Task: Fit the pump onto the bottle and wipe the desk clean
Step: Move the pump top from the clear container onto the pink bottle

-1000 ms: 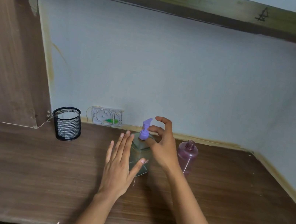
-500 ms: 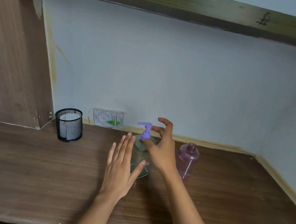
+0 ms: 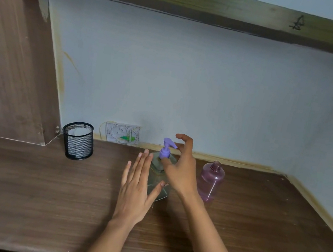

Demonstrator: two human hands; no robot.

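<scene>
Head view: left hand (image 3: 135, 190) flat on bottle (image 3: 157, 166), right hand (image 3: 182, 172) pinches pump (image 3: 165, 150); pink flask (image 3: 211, 181), mesh cup (image 3: 78, 141) nearby.

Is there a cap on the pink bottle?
No, the pink bottle stands with its threaded neck bare and open.

the pump (image 3: 165, 150) has rotated from pointing left to right.

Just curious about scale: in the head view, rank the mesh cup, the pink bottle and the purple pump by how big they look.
1. black mesh cup, wider, near tie with next.
2. pink bottle, taller but narrower.
3. purple pump, clearly smallest.
</scene>
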